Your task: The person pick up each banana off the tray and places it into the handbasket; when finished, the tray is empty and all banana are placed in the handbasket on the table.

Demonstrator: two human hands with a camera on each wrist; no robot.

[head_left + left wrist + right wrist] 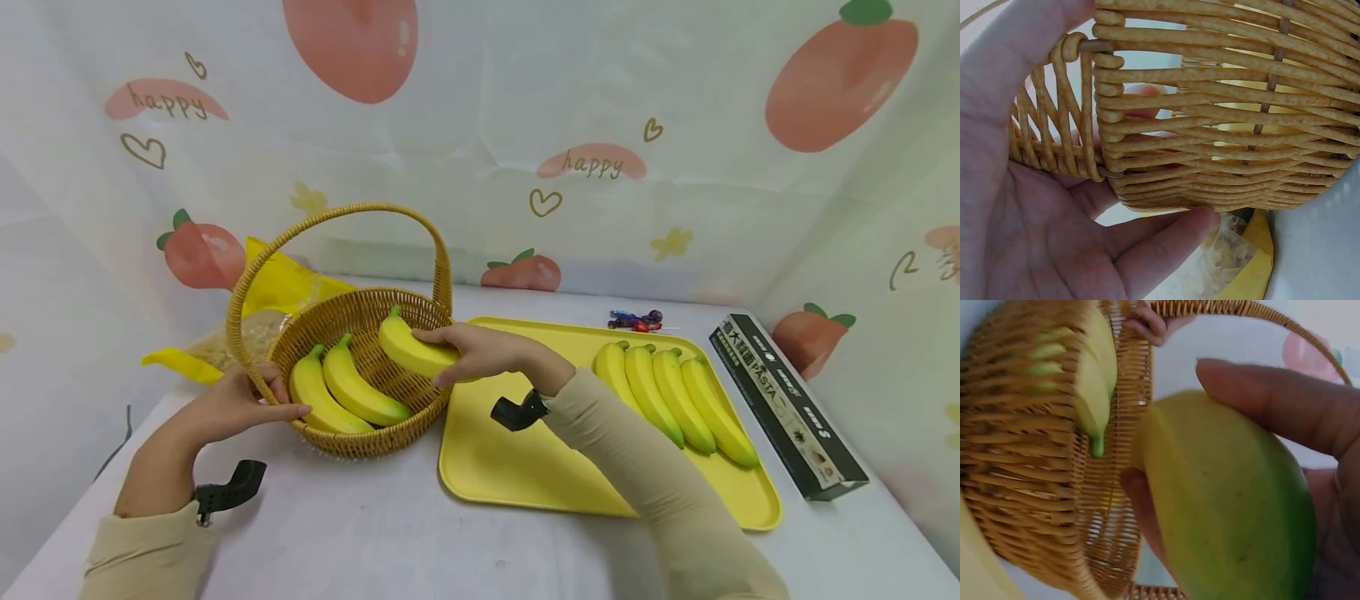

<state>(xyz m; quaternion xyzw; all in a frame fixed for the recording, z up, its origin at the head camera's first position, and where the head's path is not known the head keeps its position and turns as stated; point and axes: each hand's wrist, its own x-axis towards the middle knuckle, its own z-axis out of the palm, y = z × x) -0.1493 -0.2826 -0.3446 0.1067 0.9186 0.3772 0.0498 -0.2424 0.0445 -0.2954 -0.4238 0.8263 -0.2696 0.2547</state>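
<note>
A round wicker basket (352, 444) with a tall hooped handle stands at the left, two bananas (360, 392) lying side by side in it. My left hand (232, 404) grips the basket's left side where the handle meets the rim, thumb along the rim. In the left wrist view its fingers wrap around the woven wall (1210, 94). My right hand (487, 346) holds another banana (412, 350) between thumb and fingers, over the right side of the basket. Its stem points away into the basket. The right wrist view shows this banana (1222, 487) up close, greenish at its near end.
To the right lies a yellow tray (525, 450) with several bananas (660, 400) in a row. A black pasta box (787, 408) is beyond its right edge. Small wrapped candies (636, 322) sit behind the tray. Behind the basket is a yellow and clear bag (281, 283).
</note>
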